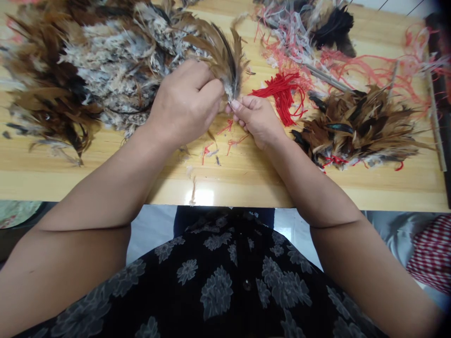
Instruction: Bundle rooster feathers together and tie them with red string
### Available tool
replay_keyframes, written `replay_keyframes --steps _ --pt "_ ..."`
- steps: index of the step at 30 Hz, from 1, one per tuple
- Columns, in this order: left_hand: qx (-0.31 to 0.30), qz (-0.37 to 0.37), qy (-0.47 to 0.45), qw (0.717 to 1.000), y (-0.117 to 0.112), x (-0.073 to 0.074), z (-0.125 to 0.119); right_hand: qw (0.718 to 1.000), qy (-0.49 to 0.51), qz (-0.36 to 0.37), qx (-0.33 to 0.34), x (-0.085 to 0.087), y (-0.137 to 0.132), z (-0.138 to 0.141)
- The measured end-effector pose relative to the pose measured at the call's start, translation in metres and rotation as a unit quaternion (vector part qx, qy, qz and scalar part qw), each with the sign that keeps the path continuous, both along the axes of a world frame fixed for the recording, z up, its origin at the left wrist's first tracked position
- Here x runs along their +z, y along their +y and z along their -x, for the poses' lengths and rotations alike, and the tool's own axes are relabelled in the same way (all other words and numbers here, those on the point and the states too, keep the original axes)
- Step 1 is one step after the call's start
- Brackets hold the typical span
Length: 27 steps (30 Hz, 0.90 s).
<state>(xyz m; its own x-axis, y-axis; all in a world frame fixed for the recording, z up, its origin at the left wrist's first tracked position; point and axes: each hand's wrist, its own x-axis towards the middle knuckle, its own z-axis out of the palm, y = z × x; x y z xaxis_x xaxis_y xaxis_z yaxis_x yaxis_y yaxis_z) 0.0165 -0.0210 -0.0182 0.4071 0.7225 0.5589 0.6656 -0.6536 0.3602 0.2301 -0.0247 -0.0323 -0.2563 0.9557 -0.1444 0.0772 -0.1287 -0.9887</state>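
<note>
A small bunch of brown feathers (225, 56) stands fanned upward over the middle of the wooden table (246, 178). My left hand (185, 101) is closed around the quill ends of this bunch. My right hand (257, 119) pinches the same quill ends from the right, fingers pressed together. Whether a thread is in that pinch is hidden. A skein of red thread (282, 91) lies just right of my right hand.
A big heap of brown, white and black feathers (81, 61) covers the left of the table. A tied feather bundle (355, 126) lies at right. Tangled pink and red strings (310, 42) and black feathers (333, 26) lie at the back. Red thread scraps (225, 141) lie below my hands.
</note>
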Motion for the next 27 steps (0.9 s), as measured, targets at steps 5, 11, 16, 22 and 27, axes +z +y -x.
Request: replay_keyframes --steps 5,11,16,22,27 --pt "-0.005 -0.021 0.005 1.000 0.003 -0.006 -0.001 1.000 -0.002 0.002 0.004 0.002 -0.001 0.000" --pt "-0.011 -0.031 0.001 0.999 -0.004 -0.003 -0.002 1.000 -0.004 0.013 0.001 0.005 -0.003 0.003" --pt "-0.013 -0.164 -0.080 0.983 0.010 -0.006 0.015 0.999 0.018 0.029 -0.032 0.004 0.000 0.004" --pt "-0.008 0.144 -0.144 0.979 -0.004 -0.002 0.007 0.997 0.033 0.017 -0.064 -0.007 0.007 0.000" --pt "-0.007 0.252 -0.196 0.948 -0.004 -0.017 -0.010 0.997 -0.010 -0.070 -0.015 -0.027 0.008 0.003"
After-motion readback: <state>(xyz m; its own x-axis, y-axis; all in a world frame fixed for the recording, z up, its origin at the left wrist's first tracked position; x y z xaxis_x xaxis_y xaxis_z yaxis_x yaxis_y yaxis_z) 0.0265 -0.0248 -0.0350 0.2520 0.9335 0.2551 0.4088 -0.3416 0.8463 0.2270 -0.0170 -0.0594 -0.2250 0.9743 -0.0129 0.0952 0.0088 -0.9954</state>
